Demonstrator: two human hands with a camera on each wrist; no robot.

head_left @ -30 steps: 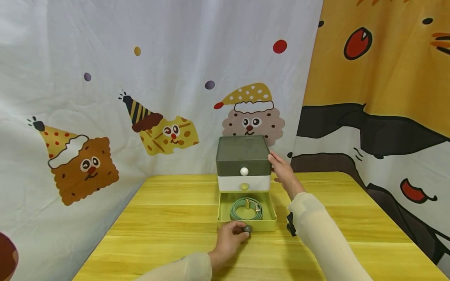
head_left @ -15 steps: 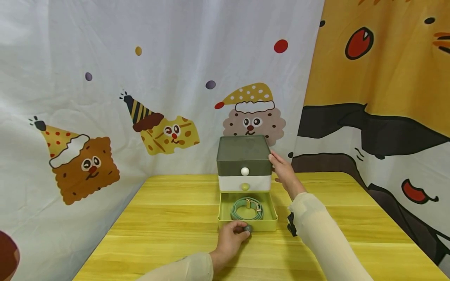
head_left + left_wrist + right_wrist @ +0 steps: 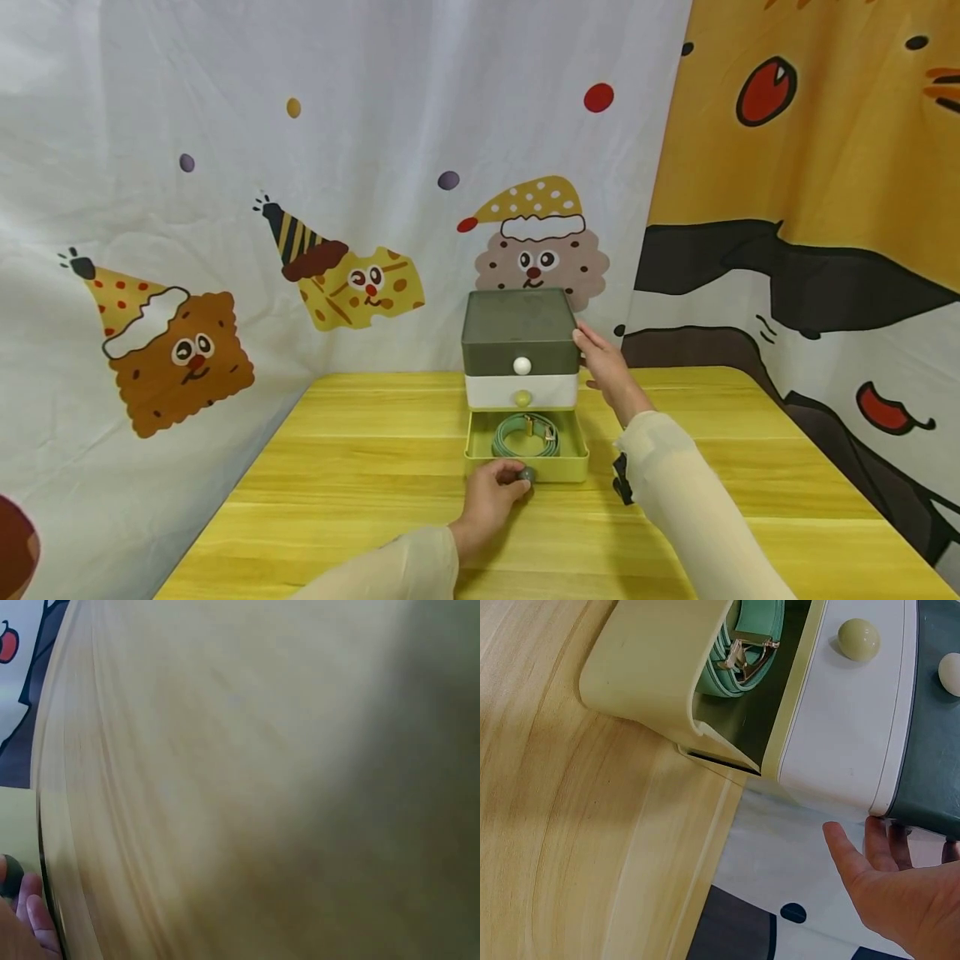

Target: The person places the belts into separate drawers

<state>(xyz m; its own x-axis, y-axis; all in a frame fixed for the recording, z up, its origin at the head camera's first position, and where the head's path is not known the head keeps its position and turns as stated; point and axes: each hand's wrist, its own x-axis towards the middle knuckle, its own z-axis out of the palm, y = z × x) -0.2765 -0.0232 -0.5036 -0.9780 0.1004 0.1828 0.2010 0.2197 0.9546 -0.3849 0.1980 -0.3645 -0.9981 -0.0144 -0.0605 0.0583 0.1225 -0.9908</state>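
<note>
A small drawer box (image 3: 521, 317) has a dark green top drawer, a white middle drawer (image 3: 487, 391) and a yellow-green bottom drawer (image 3: 558, 471) that is pulled out. Inside the bottom drawer lies a coiled green belt (image 3: 501, 433) with a gold buckle, also clear in the right wrist view. My left hand (image 3: 486, 504) pinches the dark round knob (image 3: 527, 474) on that drawer's front. With its fingers extended, my right hand (image 3: 611, 371) rests against the box's right side; the right wrist view shows the fingertips (image 3: 875, 832) at the white and green tiers.
The box stands toward the back of a yellow wood-grain table (image 3: 360, 467). Close behind hangs a white cloth (image 3: 375, 108) printed with cartoon figures, and an orange and black printed one (image 3: 825, 167) hangs at the right.
My left hand has moved slightly away from me with the knob, and the bottom drawer has slid a little further in, carrying the belt along. My right hand stays in place.
</note>
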